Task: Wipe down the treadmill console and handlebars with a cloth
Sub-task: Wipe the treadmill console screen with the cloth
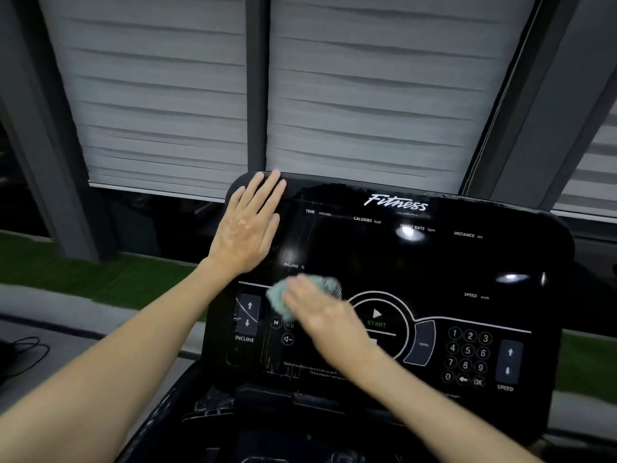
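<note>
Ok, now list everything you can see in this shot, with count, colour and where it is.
console: one, glossy black, centre and right
cloth: one, pale green, on the console left of the START button
blinds: two main panels, grey-white, behind the console
turf: strips, green, floor left and right
cables: one loose bundle, black, floor far left
left hand: flat on the console's upper left corner
right hand: on the cloth; grip unclear in the blur

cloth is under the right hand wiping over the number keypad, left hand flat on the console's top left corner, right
Not the keypad. The head view shows the cloth under the right hand just left of the START button. The left hand does lie flat on the console's top left corner.
</note>
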### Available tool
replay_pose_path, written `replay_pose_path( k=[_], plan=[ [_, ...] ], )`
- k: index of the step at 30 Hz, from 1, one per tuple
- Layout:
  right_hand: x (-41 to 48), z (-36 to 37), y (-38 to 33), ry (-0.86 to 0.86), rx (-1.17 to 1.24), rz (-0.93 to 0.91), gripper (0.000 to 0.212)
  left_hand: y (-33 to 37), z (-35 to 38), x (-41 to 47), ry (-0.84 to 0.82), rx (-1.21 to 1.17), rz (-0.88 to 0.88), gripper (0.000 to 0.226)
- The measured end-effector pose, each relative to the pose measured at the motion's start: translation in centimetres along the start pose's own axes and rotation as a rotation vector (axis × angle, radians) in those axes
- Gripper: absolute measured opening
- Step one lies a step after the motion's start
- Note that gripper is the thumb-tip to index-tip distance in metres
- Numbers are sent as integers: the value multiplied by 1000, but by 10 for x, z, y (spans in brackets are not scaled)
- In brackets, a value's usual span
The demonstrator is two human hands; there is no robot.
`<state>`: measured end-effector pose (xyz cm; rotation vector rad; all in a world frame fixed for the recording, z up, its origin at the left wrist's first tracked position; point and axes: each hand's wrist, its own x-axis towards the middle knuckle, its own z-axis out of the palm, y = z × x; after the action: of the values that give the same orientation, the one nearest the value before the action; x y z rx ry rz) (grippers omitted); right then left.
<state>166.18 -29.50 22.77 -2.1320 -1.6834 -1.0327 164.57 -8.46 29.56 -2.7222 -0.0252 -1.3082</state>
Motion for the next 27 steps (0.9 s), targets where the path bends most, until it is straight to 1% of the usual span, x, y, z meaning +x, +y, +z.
replay_pose_path(
  k=[3, 5, 7, 9, 10, 11, 12, 13, 14, 15, 16, 17, 19, 20, 21, 23, 25, 26, 27],
  plan=[
    [-53, 25, -33, -185, 97, -126, 44, 5, -5, -1, -30, 8, -22, 55],
    [-66, 25, -45, -286, 149, -128, 43, 7, -9, 0, -54, 26, -32, 56],
    [-65, 18, -50, -318, 136, -113, 42, 9, -12, 1, -86, 31, -42, 56],
    [-59, 12, -50, -293, 133, -118, 34, 10, -13, 2, -103, 38, -51, 57],
    [-55, 7, -48, -255, 149, -87, 34, 11, -14, 2, -101, 41, -53, 57],
    [-49, 3, -45, -190, 224, -11, 44, 13, -15, 3, -91, 37, -54, 57],
    [-44, -1, -41, -87, 347, 106, 54, 16, -18, 4, -67, 15, -50, 55],
    [-36, -11, -36, 26, 507, 273, 57, 21, -21, 3, -31, -40, -35, 51],
    [-26, -25, -30, 113, 674, 459, 55, 27, -25, 2, 11, -150, -21, 47],
    [-16, -40, -24, 160, 832, 643, 51, 35, -30, 0, 27, -324, -26, 42],
    [-7, -54, -17, 200, 965, 776, 46, 45, -39, -3, -5, -536, -67, 40],
    [0, -64, -10, 240, 1096, 860, 40, 55, -48, -6, -74, -749, -138, 41],
    [10, -77, -3, 307, 1360, 960, 32, 73, -63, -11, -256, -1087, -301, 45],
    [15, -82, -4, 339, 1458, 976, 31, 79, -66, -12, -336, -1179, -364, 48],
    [19, -83, -7, 367, 1498, 988, 29, 81, -67, -13, -389, -1235, -406, 50],
    [27, -81, -15, 426, 1477, 1030, 27, 80, -67, -14, -434, -1331, -442, 42],
    [36, -75, -23, 505, 1391, 1094, 26, 74, -65, -16, -451, -1389, -429, 25],
    [41, -71, -26, 539, 1321, 1122, 26, 70, -63, -17, -445, -1384, -411, 20],
    [44, -66, -28, 558, 1232, 1143, 26, 65, -62, -19, -432, -1359, -393, 22]
  ],
)
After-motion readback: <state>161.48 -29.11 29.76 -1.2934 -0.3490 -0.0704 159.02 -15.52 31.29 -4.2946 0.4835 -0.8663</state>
